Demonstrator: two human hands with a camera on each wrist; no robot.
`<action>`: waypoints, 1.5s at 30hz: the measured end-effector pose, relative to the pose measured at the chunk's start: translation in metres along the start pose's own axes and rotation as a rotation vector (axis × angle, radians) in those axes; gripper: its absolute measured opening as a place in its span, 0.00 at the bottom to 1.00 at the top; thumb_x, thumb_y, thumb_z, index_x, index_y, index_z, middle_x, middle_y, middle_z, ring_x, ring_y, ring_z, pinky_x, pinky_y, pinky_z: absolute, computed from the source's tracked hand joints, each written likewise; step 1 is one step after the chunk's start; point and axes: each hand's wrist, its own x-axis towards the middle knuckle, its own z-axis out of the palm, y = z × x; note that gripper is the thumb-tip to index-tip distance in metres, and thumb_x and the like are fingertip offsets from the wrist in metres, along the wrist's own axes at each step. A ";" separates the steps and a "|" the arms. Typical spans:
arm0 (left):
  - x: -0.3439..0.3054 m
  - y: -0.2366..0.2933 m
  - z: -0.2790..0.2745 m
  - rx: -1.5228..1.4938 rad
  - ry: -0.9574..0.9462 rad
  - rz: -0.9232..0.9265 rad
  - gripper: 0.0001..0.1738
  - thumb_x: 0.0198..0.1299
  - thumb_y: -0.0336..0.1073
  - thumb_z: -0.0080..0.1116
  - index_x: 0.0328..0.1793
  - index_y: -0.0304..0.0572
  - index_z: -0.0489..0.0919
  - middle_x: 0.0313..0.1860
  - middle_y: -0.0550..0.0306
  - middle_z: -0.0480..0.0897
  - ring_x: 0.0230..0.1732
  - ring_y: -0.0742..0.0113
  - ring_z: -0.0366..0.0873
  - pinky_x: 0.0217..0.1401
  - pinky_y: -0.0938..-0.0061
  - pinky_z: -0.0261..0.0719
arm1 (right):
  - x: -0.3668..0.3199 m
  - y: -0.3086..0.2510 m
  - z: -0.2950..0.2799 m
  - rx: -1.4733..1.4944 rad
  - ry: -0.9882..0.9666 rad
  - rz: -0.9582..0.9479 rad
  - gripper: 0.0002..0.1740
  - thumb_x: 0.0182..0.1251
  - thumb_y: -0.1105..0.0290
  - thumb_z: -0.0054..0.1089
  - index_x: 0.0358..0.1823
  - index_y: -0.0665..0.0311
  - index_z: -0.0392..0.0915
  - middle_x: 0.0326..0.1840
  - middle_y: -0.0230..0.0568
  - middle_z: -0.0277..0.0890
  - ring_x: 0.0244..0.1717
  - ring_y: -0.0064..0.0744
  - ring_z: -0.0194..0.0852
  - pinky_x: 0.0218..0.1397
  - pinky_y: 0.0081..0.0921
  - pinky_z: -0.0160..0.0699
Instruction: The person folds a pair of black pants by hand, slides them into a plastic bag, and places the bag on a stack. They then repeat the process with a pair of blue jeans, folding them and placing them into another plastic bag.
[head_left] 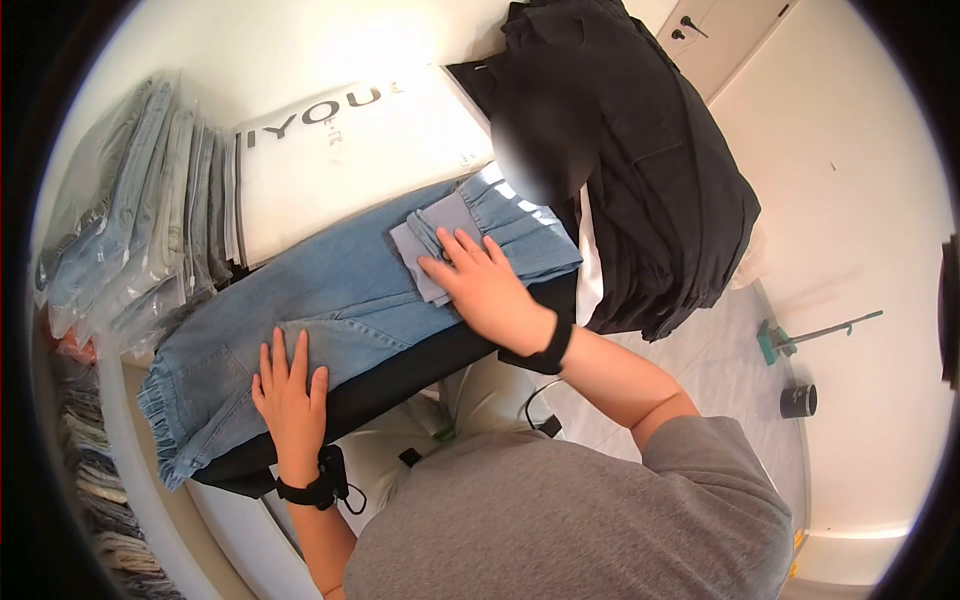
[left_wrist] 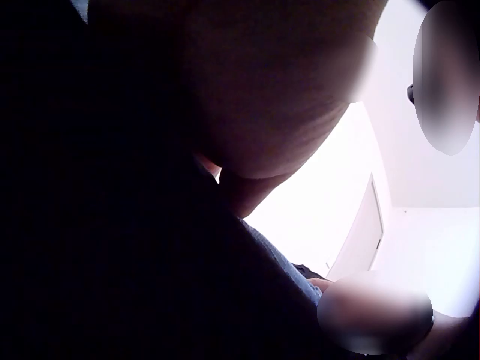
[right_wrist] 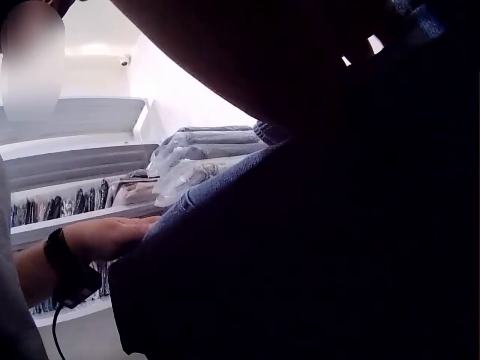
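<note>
**Both hands lie palm down on blue jeans over a black cloth**

The left hand (head_left: 293, 395) reaches forward from its wrist strap, fingers apart and extended away from the body, flat on the near part of the jeans (head_left: 270, 290). The right hand (head_left: 490, 295) comes in from the right with its forearm slanting inward, fingers pointing forward and left; they rest on a small grey piece (head_left: 450, 212) that lies on the jeans. Neither hand is clenched or grasping anything; both are relaxed and flat.

The jeans lie lengthwise beneath both hands. One gathered end extends left of the left hand, close to the left end of the black cloth (head_left: 400, 375); the other gathered end is just beyond and to the right of the right hand. A strip of the cloth shows along its near edge, between the jeans and the person.

Beyond the jeans is a white package (head_left: 350, 160) with dark lettering. Plastic-wrapped garments (head_left: 130, 200) stand at the far left, and a heap of black clothing (head_left: 660, 170) lies at the right.
</note>
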 end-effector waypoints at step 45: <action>0.000 0.002 0.000 -0.002 0.023 0.009 0.26 0.66 0.48 0.45 0.70 0.57 0.67 0.74 0.53 0.59 0.74 0.50 0.53 0.72 0.48 0.46 | -0.017 0.011 0.017 2.239 0.527 1.131 0.15 0.64 0.73 0.60 0.52 0.65 0.73 0.53 0.36 0.75 0.53 0.33 0.71 0.62 0.31 0.67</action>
